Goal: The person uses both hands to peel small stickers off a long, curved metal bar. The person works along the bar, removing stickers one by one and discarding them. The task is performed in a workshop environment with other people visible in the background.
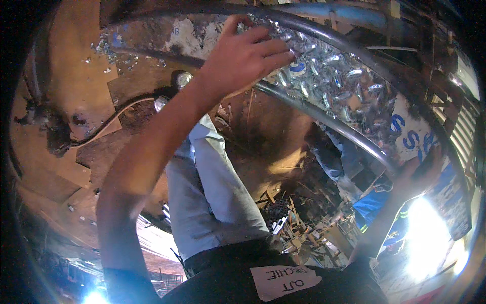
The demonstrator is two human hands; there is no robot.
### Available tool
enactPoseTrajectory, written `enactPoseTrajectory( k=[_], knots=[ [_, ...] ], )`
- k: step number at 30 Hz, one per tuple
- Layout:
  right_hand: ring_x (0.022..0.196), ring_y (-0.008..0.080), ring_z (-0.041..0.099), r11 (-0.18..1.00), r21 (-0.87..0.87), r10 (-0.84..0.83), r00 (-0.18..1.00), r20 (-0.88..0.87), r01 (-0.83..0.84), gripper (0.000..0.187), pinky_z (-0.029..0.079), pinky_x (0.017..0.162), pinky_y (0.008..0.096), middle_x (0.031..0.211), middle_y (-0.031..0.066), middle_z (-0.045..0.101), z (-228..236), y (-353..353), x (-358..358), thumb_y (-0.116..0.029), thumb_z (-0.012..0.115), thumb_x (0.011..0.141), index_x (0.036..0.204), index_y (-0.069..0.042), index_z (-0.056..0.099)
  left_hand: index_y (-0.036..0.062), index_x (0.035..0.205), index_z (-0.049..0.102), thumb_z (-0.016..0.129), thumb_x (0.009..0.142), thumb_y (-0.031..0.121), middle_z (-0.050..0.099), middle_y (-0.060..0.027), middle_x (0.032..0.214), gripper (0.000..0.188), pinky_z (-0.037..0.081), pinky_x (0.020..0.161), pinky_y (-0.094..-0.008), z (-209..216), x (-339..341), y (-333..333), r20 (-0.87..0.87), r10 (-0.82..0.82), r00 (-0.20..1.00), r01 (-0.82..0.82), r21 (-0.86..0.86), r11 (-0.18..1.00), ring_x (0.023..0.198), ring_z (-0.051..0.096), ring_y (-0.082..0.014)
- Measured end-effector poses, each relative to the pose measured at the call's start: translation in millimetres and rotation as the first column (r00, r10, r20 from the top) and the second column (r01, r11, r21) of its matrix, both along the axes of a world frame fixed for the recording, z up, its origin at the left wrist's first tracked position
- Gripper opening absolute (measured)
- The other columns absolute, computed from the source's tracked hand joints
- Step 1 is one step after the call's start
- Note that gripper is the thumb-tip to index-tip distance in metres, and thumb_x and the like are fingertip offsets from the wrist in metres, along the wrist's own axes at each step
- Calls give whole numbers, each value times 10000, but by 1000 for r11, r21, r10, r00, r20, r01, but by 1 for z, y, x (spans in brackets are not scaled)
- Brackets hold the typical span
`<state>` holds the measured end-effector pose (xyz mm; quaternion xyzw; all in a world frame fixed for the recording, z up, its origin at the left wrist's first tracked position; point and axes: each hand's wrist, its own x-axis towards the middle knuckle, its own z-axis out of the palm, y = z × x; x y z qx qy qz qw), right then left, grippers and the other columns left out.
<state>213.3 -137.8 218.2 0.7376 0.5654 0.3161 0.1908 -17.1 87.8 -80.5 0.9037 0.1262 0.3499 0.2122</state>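
A long trough (324, 109) with round metal edge rails crosses the upper view, strewn with small shiny metal pieces (336, 76). Over its left-middle part is my left hand (248, 58), palm down, its fingers bent and apart above the pieces. Nothing held shows in it, though the fingertips are partly hidden. At the trough's right end my right hand (417, 175) lies by the rail and a white lettered sheet (405, 126). Its fingers look spread, dim in shadow, with no object visible in them.
Brown cardboard sheets (81, 76) lie at left, with a thin cable (114, 116) across them. Wooden scraps (298, 228) are heaped below the trough. A bright lamp glare (425, 233) shines at lower right, beside blue cloth (372, 207). My light trousers (212, 187) show in the middle.
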Motion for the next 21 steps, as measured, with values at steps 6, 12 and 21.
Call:
enactPoseTrajectory(
  k=[6, 12, 21],
  knots=[
    [1195, 314, 547, 999, 40, -6, 999, -45, 8, 476, 366, 1028, 464, 1283, 91, 609, 0, 1, -1, -414, 545, 917, 1249, -79, 608, 294, 1196, 629, 690, 748, 275, 625, 64, 1166, 453, 339, 1011, -500, -2, 7, 12, -124, -92, 988, 109, 135, 985, 1115, 555, -184],
    [1186, 314, 552, 998, 65, -15, 998, -56, 18, 486, 375, 1019, 476, 1257, 87, 626, -3, 3, -1, -435, 548, 910, 1245, -90, 616, 106, 923, 410, 484, 981, 245, 428, -56, 789, 168, 341, 852, -436, 15, 26, 21, 46, -195, 980, 195, 3, 981, 815, 468, -172],
    [1107, 324, 609, 999, 3, -49, 997, 54, 49, 563, 458, 944, 436, 1197, 146, 645, 2, 4, -1, -436, 542, 871, 1270, -40, 583, 113, 831, 496, 555, 901, 183, 487, -42, 807, 116, 351, 837, -445, 17, 27, 23, -141, -252, 957, 260, 43, 965, 833, 521, -182]
  ],
)
